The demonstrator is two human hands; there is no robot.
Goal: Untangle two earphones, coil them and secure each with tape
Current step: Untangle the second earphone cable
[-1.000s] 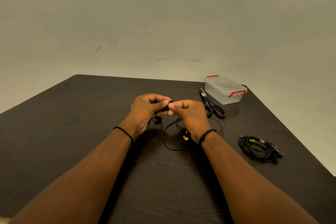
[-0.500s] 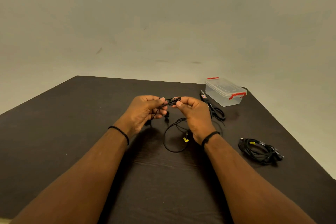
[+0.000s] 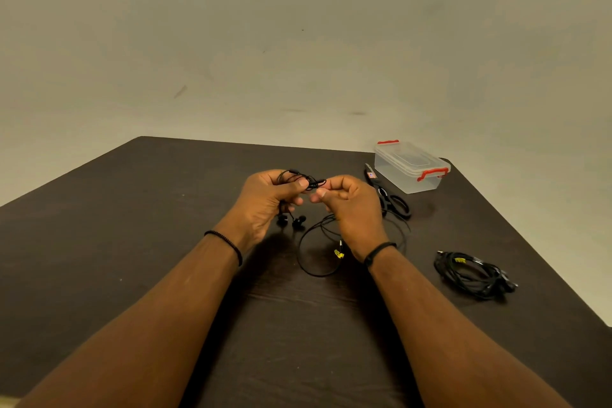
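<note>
Nearest the camera on the dark table [image 3: 139, 242], two bare forearms reach in, each with a black wristband. Off to the right, a second black earphone [image 3: 472, 273] sits bundled in a loose coil with a bit of yellow tape on it, well apart from the hands. Around the middle, a big loop of cable lies on the table with the plug and its yellow tag [image 3: 338, 253] just below the right wrist. Above that, the left hand [image 3: 265, 200] has its fingers curled around a small bunch of black earphone [image 3: 306, 179] cord, the two earbuds dangling under it. The right hand [image 3: 351, 205] pinches the same cord right beside the left thumb, fingers curled in. Farther back on the right, black scissors [image 3: 389, 197] lie just beside a clear plastic box [image 3: 410, 169] with red latches, lid on.
</note>
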